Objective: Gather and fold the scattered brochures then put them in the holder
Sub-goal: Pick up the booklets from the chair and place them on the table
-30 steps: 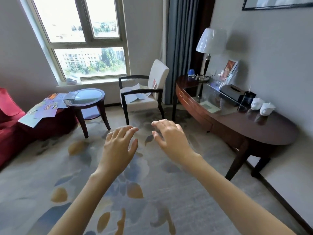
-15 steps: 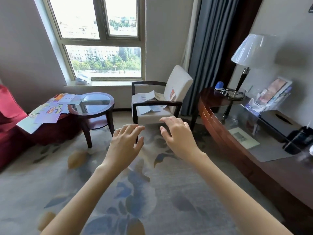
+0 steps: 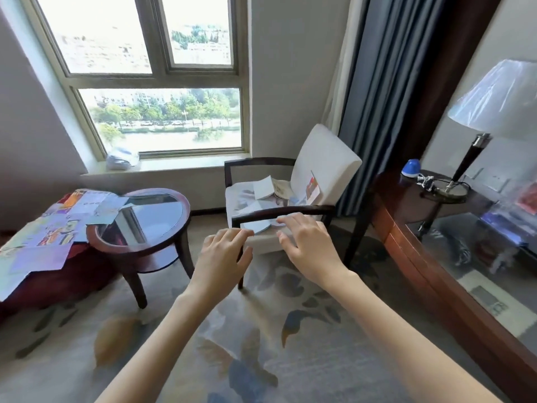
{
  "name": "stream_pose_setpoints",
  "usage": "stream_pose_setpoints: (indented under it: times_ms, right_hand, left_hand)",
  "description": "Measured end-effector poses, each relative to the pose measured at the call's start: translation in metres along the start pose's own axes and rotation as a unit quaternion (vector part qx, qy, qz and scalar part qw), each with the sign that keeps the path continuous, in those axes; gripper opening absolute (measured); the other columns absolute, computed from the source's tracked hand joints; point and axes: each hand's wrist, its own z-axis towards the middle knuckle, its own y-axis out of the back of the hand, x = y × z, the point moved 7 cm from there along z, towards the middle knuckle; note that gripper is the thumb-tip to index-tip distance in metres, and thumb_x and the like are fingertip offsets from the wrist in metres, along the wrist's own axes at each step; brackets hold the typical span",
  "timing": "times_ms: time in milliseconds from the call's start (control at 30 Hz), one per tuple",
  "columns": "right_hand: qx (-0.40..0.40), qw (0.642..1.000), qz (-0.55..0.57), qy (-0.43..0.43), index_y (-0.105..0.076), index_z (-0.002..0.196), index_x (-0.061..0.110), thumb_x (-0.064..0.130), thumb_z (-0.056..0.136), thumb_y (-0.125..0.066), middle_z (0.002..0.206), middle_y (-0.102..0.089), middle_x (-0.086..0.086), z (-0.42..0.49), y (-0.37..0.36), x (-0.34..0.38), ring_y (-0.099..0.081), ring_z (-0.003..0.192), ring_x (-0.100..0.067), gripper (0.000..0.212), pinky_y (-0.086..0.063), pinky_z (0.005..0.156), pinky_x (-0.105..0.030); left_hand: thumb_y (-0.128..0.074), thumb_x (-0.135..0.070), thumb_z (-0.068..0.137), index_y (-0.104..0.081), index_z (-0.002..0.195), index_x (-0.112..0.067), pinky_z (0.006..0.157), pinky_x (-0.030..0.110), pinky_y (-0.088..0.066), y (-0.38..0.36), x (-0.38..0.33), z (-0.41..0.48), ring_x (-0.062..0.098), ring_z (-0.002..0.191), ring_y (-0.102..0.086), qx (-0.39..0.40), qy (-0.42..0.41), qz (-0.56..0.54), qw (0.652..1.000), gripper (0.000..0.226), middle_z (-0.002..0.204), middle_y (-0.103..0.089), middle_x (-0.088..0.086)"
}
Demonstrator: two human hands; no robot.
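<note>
Beyond the carpet [image 3: 261, 344], brochures [image 3: 263, 189] lie on the chair seat [image 3: 234, 194] at 12 o'clock; the left hand [image 3: 223, 257] and right hand [image 3: 308, 245], both empty and relaxed, should pass over the armrest [image 3: 290, 211] and stack them.

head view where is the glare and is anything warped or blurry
Head view: the window is blown out white up top; sky glare sits on the round table and the desk glass; the wide lens slants the curtain and window frame; the lampshade and left-side brochures look soft.
</note>
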Motion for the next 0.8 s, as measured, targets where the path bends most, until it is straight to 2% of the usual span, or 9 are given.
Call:
stream_pose_setpoints:
  times_ms: [233, 533, 800]
  right_hand:
    - [0.022, 0.999, -0.010, -0.028, -0.051, 0.128, 0.019, 0.030, 0.096, -0.042, 0.130, -0.054, 0.001, 0.128, -0.045, -0.054, -0.045, 0.123, -0.017, 0.035, -0.031, 0.105, -0.037]
    - [0.047, 0.999, 0.016, -0.001, -0.050, 0.128, 0.020, 0.031, 0.097, -0.040, 0.131, -0.053, 0.003, 0.303, -0.100, -0.144, -0.046, 0.121, -0.017, 0.034, -0.030, 0.102, -0.032]
    - [0.067, 0.997, 0.042, -0.007, -0.051, 0.126, 0.020, 0.031, 0.097, -0.039, 0.130, -0.054, 0.001, 0.420, -0.120, -0.222, -0.049, 0.117, -0.016, 0.033, -0.033, 0.102, -0.032]
  left_hand:
    - [-0.048, -0.026, 0.094, -0.055, 0.124, -0.021, 0.094, 0.033, -0.034, -0.067, 0.059, 0.111, 0.020, 0.116, -0.051, 0.066, 0.008, -0.018, 0.998, 0.032, 0.124, -0.059, -0.002]
    - [-0.040, -0.032, 0.096, -0.051, 0.125, -0.027, 0.093, 0.028, -0.033, -0.163, 0.127, 0.268, 0.015, 0.115, -0.048, 0.127, 0.059, 0.038, 0.989, 0.031, 0.126, -0.056, -0.009]
    - [-0.040, -0.032, 0.096, -0.052, 0.124, -0.025, 0.091, 0.032, -0.038, -0.236, 0.141, 0.408, 0.017, 0.114, -0.053, 0.154, 0.070, 0.040, 0.985, 0.031, 0.126, -0.058, -0.007]
